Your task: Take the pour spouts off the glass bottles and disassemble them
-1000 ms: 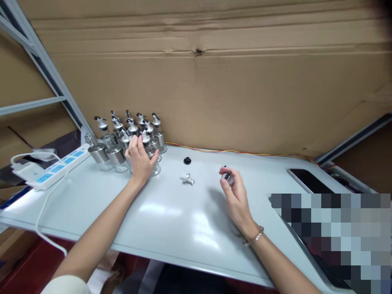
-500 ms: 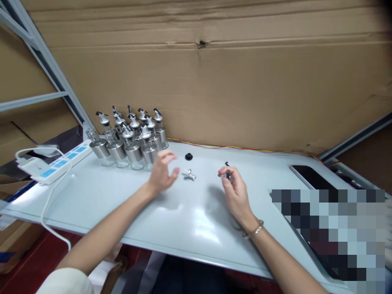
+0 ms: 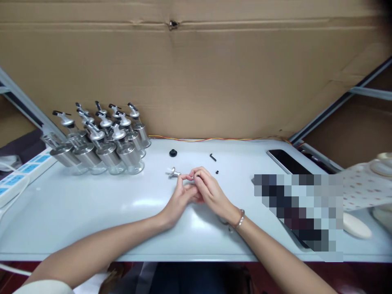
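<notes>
My left hand (image 3: 181,201) and my right hand (image 3: 213,195) meet above the middle of the table, fingertips touching. Both are closed in a pinch around a small part, of which only a dark speck shows; its kind is hidden. Just left of the fingers lies a silver pourer spout (image 3: 174,172). Behind it sits a round black stopper (image 3: 173,153). A thin black lever (image 3: 212,157) lies beyond my right hand, with a tiny black piece (image 3: 217,172) closer in.
Several glass bottles with steel sleeves (image 3: 107,153), most topped with pourers, crowd the back left. A white power strip (image 3: 26,173) runs along the left edge. A phone (image 3: 288,161) and a pixelated area are at right. Thin wires (image 3: 190,140) follow the cardboard wall (image 3: 214,81).
My left hand, open before, has come right to meet my right hand, which has moved left. The view has turned right. The black lever and tiny piece now show fully.
</notes>
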The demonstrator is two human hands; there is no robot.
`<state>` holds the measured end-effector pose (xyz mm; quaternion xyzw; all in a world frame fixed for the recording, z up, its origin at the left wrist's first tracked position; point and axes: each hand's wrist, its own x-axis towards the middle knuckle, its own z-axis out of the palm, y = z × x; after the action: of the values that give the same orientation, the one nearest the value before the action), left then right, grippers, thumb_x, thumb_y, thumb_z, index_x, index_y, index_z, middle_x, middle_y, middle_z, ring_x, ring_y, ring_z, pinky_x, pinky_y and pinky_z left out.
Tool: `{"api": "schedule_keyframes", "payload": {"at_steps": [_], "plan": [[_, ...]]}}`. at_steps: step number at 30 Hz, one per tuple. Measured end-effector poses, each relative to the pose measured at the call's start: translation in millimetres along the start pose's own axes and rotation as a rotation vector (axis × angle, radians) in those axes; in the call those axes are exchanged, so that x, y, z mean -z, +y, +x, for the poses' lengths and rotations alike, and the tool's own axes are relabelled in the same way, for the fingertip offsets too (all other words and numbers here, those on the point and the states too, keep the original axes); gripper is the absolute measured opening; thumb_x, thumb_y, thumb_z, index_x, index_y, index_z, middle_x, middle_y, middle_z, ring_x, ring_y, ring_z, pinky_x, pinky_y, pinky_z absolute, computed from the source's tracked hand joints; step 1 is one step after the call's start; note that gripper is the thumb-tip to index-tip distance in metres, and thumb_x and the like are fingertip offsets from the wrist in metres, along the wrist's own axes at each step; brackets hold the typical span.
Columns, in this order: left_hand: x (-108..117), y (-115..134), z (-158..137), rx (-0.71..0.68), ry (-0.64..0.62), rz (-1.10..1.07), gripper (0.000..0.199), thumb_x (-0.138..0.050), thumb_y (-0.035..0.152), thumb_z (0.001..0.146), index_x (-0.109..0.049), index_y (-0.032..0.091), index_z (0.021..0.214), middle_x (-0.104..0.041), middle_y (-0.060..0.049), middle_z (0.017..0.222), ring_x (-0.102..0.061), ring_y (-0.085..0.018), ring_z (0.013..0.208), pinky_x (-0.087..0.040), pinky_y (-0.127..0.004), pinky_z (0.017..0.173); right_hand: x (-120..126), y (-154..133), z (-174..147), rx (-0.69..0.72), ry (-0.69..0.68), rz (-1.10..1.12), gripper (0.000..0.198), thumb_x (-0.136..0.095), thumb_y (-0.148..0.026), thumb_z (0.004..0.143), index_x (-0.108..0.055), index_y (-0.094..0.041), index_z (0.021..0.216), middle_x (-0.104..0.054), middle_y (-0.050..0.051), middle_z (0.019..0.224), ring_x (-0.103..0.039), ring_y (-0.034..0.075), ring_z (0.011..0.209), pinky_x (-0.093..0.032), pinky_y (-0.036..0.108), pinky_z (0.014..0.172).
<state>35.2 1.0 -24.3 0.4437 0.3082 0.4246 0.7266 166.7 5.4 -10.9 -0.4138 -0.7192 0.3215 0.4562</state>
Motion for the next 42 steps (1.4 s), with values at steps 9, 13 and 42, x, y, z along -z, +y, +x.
{"api": "schedule_keyframes", "payload": {"at_steps": [9, 13, 42], "plan": [[-0.1, 0.3, -0.6, 0.05, 0.027, -0.019, 0.055, -0.063, 0.063, 0.071, -0.029, 0.022, 0.086, -0.066, -0.001, 0.079, -0.065, -0.015, 0.063, -0.045, -0.026, 0.063, 2.2, 1.0, 5.9, -0.167, 0.062, 0.222, 0.062, -0.024, -0.069, 0.087, -0.039, -0.021, 0.051, -0.06, 0.006, 0.073, -0.053, 0.015, 0.063, -0.045, 0.031, 0.067], [-1.6, 0.0, -1.0, 0.07, 0.028, 0.007, 0.057, -0.063, 0.064, 0.07, -0.027, 0.022, 0.084, -0.066, -0.002, 0.076, -0.066, -0.015, 0.063, -0.045, -0.026, 0.063, 4.1, -1.4, 7.5, -0.214, 0.055, 0.261, 0.067, -0.018, -0.077, 0.082, -0.038, -0.023, 0.046, -0.058, 0.005, 0.061, -0.046, 0.014, 0.05, -0.042, 0.03, 0.054], [20.4, 13.9, 14.4, 0.257, -0.147, -0.039, 0.036, -0.07, 0.043, 0.074, -0.056, 0.014, 0.091, -0.063, -0.002, 0.066, -0.056, -0.007, 0.047, -0.042, -0.018, 0.05, 4.8, -4.0, 0.9, -0.048, 0.084, 0.126, 0.053, -0.028, -0.062, 0.091, -0.052, -0.021, 0.068, -0.056, 0.007, 0.09, -0.056, 0.017, 0.078, -0.047, 0.032, 0.072]]}}
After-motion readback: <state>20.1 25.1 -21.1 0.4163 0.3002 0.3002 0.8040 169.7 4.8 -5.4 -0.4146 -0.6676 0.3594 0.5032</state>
